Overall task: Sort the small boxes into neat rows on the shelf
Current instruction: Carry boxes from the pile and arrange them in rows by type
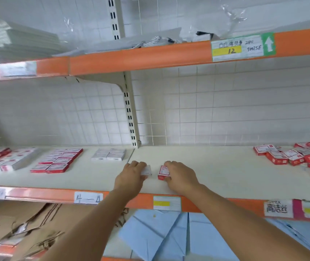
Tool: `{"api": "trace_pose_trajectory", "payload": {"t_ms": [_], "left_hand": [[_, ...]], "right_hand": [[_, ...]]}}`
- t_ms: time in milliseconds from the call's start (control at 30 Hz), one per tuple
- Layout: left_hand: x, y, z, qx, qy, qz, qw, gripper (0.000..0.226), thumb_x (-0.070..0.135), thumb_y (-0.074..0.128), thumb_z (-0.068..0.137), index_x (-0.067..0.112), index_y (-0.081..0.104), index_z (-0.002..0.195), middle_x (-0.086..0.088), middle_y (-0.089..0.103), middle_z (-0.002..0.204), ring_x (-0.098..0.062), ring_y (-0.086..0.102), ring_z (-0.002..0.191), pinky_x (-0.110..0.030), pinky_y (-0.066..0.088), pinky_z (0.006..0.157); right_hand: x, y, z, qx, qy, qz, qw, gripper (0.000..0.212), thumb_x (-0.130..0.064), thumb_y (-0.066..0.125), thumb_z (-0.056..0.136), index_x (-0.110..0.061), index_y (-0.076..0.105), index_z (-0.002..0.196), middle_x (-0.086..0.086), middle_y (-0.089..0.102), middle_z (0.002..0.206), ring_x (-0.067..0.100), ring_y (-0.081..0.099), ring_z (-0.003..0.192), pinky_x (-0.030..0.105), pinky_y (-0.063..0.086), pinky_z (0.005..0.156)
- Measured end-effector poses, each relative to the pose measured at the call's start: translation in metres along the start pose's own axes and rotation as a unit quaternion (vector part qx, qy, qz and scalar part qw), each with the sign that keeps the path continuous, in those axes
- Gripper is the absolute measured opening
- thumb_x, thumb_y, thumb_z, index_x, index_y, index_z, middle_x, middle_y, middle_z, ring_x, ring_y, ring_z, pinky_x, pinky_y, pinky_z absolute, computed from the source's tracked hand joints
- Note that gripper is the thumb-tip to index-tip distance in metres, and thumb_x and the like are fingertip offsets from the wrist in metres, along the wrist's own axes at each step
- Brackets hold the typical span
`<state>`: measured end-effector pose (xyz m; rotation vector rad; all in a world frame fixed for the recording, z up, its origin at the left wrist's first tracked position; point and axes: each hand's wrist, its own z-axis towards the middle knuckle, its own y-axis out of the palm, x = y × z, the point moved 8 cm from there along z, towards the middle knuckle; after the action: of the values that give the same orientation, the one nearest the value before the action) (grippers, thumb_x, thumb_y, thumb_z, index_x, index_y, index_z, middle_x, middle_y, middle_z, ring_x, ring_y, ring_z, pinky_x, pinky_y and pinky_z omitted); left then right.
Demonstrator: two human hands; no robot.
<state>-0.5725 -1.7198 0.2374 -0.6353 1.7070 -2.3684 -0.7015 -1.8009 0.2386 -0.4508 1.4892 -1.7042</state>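
From the head view, we are part way through the sorting. On the left stretch of the shelf (pixel 97 176) we already have boxes laid flat in tidy blocks: a red and white block (pixel 57 160) in straight rows, a small white block (pixel 109 154) just right of it, and a further blurred group (pixel 3 159) at the far left edge, which looks orderly though we cannot tell how exactly.

In the middle of the shelf, near its front edge, our 2 hands work close together without touching. Our left hand (pixel 132 176) has its fingers curled over a white box (pixel 147 170), of which only 1 end shows. Our right hand (pixel 178 176) holds a red and white box (pixel 163 172) by its right side, the box resting on the shelf. The 2 boxes sit near each other with a small gap between them, and we judge they are the start of a new row on this open stretch.

What is left is plain at the right end: a loose heap of red and white boxes (pixel 293 155), tilted and overlapping at odd angles, still unsorted. Some run out of frame, so we cannot tell the full count.

We judge well over half the visible boxes are placed; the heap remains.
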Motion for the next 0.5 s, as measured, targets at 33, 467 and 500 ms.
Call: {"api": "trace_pose_trajectory", "payload": {"t_ms": [33,467,500], "left_hand": [[-0.016,-0.005,-0.004,-0.002,-0.003,0.003,1.000,0.036,0.030,0.049,0.096,0.027,0.044,0.132,0.005,0.046,0.126,-0.018,0.040,0.118,-0.036,0.045,0.083],[-0.170,-0.039,-0.016,0.008,-0.049,-0.006,0.999,0.038,0.030,0.051,0.095,0.030,0.045,0.133,0.007,0.040,0.134,-0.015,0.038,0.122,-0.034,0.046,0.081],[-0.176,-0.040,-0.013,0.010,-0.052,-0.011,0.999,0.038,0.030,0.051,0.095,0.031,0.045,0.133,0.008,0.038,0.135,-0.015,0.037,0.122,-0.034,0.046,0.081]], "right_hand": [[-0.015,0.006,0.004,-0.002,0.002,0.004,1.000,0.037,-0.027,0.054,0.091,-0.016,0.045,0.126,0.004,0.054,0.121,0.024,0.048,0.115,0.034,0.043,0.081],[-0.139,0.056,0.052,-0.011,-0.006,-0.001,1.000,0.035,-0.024,0.052,0.091,-0.016,0.046,0.124,0.003,0.052,0.119,0.024,0.048,0.113,0.035,0.043,0.081],[-0.141,0.058,0.058,-0.009,-0.004,-0.006,1.000,0.036,-0.023,0.052,0.091,-0.017,0.045,0.125,0.003,0.052,0.121,0.024,0.048,0.113,0.035,0.043,0.082]]}}
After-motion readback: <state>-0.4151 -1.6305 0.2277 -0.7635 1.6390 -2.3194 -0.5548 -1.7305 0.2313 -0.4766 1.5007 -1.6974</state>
